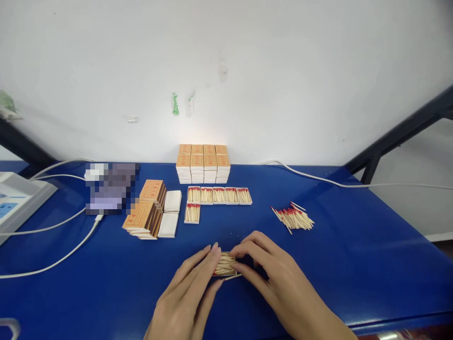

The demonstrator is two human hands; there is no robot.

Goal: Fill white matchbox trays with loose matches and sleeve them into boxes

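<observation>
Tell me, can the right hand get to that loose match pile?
Probably yes. The right hand is busy at the matchbox tray, but the loose match pile lies beyond that hand, and nothing seems to stand between them.

The table (336,264) is deep blue, the wall (283,85) off-white with a green smear (175,104). Boxes (210,163) are orange, printed red, some dark brown along the sides; trays (168,225) white; matches (295,219) pale yellow, red-headed.
</observation>
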